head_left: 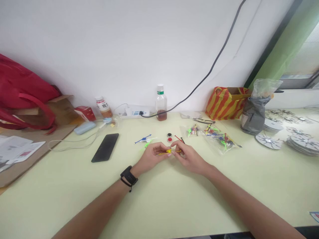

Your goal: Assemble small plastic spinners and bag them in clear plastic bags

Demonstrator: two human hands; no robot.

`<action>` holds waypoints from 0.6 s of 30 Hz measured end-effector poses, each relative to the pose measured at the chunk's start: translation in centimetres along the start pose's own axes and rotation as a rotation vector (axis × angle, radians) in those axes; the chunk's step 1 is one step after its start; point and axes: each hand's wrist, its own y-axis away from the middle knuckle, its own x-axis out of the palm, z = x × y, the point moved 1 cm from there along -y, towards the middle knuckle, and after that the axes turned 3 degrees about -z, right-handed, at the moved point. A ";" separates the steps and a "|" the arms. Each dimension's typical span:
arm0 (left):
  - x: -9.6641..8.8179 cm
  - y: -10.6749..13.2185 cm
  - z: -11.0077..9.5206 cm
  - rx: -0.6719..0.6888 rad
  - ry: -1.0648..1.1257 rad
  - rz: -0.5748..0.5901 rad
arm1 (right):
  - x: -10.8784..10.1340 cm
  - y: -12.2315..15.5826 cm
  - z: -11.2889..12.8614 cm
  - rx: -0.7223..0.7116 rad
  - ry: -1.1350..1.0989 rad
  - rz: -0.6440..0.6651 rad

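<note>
Between my two hands, just above the table, is a small yellow plastic piece [169, 151] with thin arms reaching out to both sides. My left hand [155, 154] pinches its left side, and my right hand [188, 156] grips it from the right. Fingertips hide part of it. Beyond my hands lie a small black round piece [169, 135] and a red round piece [169, 139]. A blue thin-armed piece [143, 139] and a bright green one [148, 143] rest past my left hand. Red and black sticks [179, 139] poke out behind my right hand.
Clear bags of colourful plastic parts [221, 141] lie to the right, near stacked white discs [304, 144]. A black phone [105, 147] is at left. A bottle [161, 103] stands by the wall, with a black cable [211, 68] hanging across. A striped bag [221, 103] is at back right.
</note>
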 end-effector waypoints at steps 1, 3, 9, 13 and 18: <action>-0.1 0.0 0.0 -0.002 0.003 -0.003 | -0.1 0.0 -0.1 0.028 -0.020 -0.007; -0.1 0.0 0.0 -0.005 0.005 -0.008 | -0.2 -0.1 -0.1 0.066 -0.086 -0.014; -0.1 0.2 -0.7 -0.054 0.032 0.056 | -0.5 -0.3 -0.1 0.085 -0.222 -0.007; 0.1 0.3 -1.2 -0.105 0.068 0.068 | -0.7 -0.5 0.0 0.072 -0.238 -0.017; 0.3 0.3 -1.8 -0.156 0.108 0.125 | -0.7 -0.7 0.0 0.084 -0.242 -0.015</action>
